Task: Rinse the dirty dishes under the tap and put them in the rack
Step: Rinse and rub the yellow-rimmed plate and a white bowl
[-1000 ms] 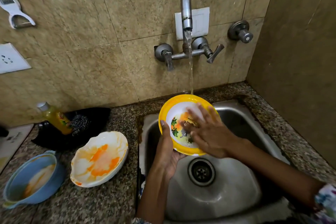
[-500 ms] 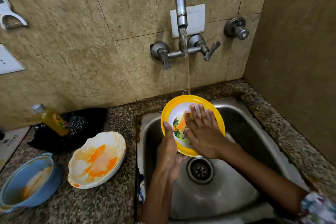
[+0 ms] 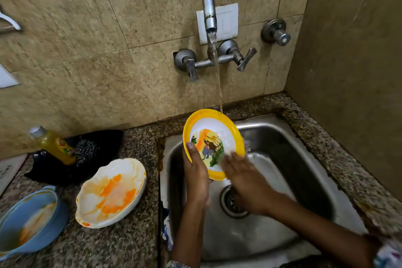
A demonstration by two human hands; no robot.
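A yellow-rimmed plate (image 3: 214, 135) with a cartoon picture is tilted over the steel sink (image 3: 289, 159), under the running tap (image 3: 209, 6). My left hand (image 3: 196, 172) grips its left edge, thumb on the face. My right hand (image 3: 245, 176), blurred by motion, lies with straight fingers on the plate's lower right part. Water falls onto the top rim. A white scalloped bowl (image 3: 111, 193) smeared orange and a blue bowl (image 3: 28, 222) with orange residue stand on the counter to the left. No rack is in view.
A yellow soap bottle (image 3: 54, 146) and a steel scrubber (image 3: 86, 151) lie in a black tray behind the bowls. The speckled granite counter (image 3: 126, 243) surrounds the sink. A tiled wall (image 3: 97, 50) rises close behind; a side wall (image 3: 348, 72) stands at the right.
My right hand has slid down from the plate's centre to its lower right edge, uncovering the picture. My left hand keeps its grip.
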